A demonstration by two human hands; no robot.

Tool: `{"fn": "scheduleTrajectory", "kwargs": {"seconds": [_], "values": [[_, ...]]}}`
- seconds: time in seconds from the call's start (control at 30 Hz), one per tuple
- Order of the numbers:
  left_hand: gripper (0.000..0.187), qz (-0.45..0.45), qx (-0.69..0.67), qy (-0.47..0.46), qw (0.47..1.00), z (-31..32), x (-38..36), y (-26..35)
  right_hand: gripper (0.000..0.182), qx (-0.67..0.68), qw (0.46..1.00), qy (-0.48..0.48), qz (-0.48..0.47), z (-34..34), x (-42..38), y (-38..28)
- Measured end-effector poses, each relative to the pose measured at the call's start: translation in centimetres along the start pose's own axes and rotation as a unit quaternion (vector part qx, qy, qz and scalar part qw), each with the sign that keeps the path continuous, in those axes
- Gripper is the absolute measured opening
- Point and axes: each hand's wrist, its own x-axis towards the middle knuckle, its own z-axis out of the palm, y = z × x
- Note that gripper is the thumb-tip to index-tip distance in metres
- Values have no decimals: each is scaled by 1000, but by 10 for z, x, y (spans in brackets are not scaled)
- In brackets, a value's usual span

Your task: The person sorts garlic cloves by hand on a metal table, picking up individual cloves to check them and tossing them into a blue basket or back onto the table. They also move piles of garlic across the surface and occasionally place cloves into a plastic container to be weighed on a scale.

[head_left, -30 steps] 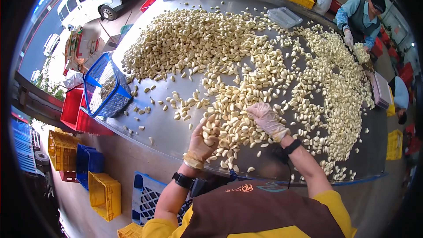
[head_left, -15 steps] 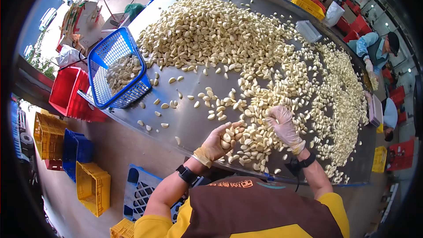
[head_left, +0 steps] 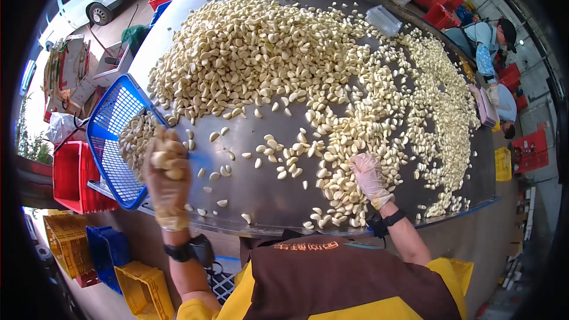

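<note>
My left hand [head_left: 168, 172], in a thin clear glove and smeared by motion, is closed round several peeled garlic cloves [head_left: 170, 163]. It is in front of the right side of a blue plastic basket [head_left: 109, 112], partly hiding it. More cloves [head_left: 135, 136] lie inside the basket, which leans at the table's left edge. My right hand [head_left: 368, 178], also gloved, rests on loose garlic cloves [head_left: 344, 186] on the metal table [head_left: 249, 136]. Its fingers are bent a little apart over the cloves, and what lies under the fingertips is hidden.
A large garlic heap [head_left: 249, 53] covers the back of the table. A clear plastic box [head_left: 383, 21] sits behind the cloves. Red crates [head_left: 74, 175] and yellow crates [head_left: 145, 290] stand at the left. A co-worker [head_left: 483, 41] stands at the far right.
My left hand has moved left with its garlic cloves, from the table's front to the blue basket. My right hand stays over the cloves. The camera view has turned slightly.
</note>
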Motion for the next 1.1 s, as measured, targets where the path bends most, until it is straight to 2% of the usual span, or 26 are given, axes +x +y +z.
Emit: {"fn": "scheduleTrajectory", "kwargs": {"seconds": [0.07, 0.1, 0.13, 0.2, 0.23, 0.27, 0.33, 0.37, 0.4, 0.43, 0.47, 0.5, 0.53, 0.6, 0.63, 0.67, 0.7, 0.77, 0.83, 0.87, 0.93, 0.97, 1.0, 1.03, 1.07, 1.1], "values": [[35, 126, 116, -26, 985, 7, 5, 73, 14, -57, 998, 21, 6, 4, 1, 0], [39, 140, 218, -95, 961, 0, 8, 113, 15, -71, 997, 34, -27, 7, 2, 5], [48, 317, 561, 92, 759, 1, 18, 131, 15, -180, 981, 32, -57, 4, 6, -5], [59, 285, 667, 169, 667, -9, 26, 133, 14, -246, 968, 2, -42, 3, 6, -18], [65, 323, 862, 295, 256, -10, 41, 121, 14, -244, 969, 2, -36, 3, 8, -19], [64, 381, 872, 283, 120, -16, 42, 99, 13, -233, 971, -7, -44, 2, 10, -19], [57, 439, 851, 112, 264, 17, 43, 3, 12, -224, 973, -18, -46, -4, 7, -22], [51, 350, 736, 55, 577, 13, 42, -47, 13, -88, 996, 0, -13, -11, 5, -26], [48, 148, 710, 24, 688, 7, 43, -78, 14, 50, 998, 21, 15, -19, 7, -30], [45, -61, 647, -8, 760, -3, 42, -107, 18, 110, 993, 7, 39, -26, 9, -42], [47, -222, 490, 25, 843, -24, 39, -143, 18, 111, 993, 6, 42, -34, 14, -55], [49, -366, 320, 68, 871, -54, 41, -167, 20, 137, 990, -15, -34, -41, 21, -69], [50, -443, 235, 112, 858, -66, 40, -188, 21, 161, 980, -32, -109, -43, 27, -79], [43, -454, 192, 115, 862, -89, 38, -219, 28, 215, 963, -24, -161, -41, 32, -88], [39, -455, 179, 123, 864, -98, 38, -225, 36, 201, 968, -49, -141, -44, 31, -83], [35, -453, 164, 134, 866, -107, 38, -228, 36, 197, 971, -44, -132, -44, 28, -72], [35, -459, 165, 132, 863, -102, 40, -225, 39, 156, 981, -4, -117, -39, 27, -55], [28, -455, 280, 52, 844, -82, 38, -208, 43, 86, 993, 46, -68, -27, 26, -11], [29, -364, 481, 41, 797, -72, 45, -196, 41, 49, 996, 81, -2, -22, 27, 46], [28, -304, 577, 24, 758, -70, 48, -188, 37, 41, 993, 106, 29, -19, 28, 64], [20, -66, 791, 15, 608, -94, 54, -177, 35, 55, 990, 119, 49, -47, 36, 52], [18, -46, 832, 32, 551, -87, 55, -171, 35, 62, 990, 118, 49, -50, 34, 48], [18, -46, 834, 33, 549, -87, 54, -167, 31, 38, 993, 108, 15, -53, 30, 45], [17, -17, 881, -11, 473, -88, 54, -165, 28, 11, 995, 98, -19, -56, 26, 46], [17, 12, 918, -53, 392, -89, 54, -166, 28, 10, 995, 97, -21, -53, 20, 52], [16, -9, 923, -54, 380, -86, 53, -169, 24, 62, 993, 94, 39, -44, 12, 61]]}}
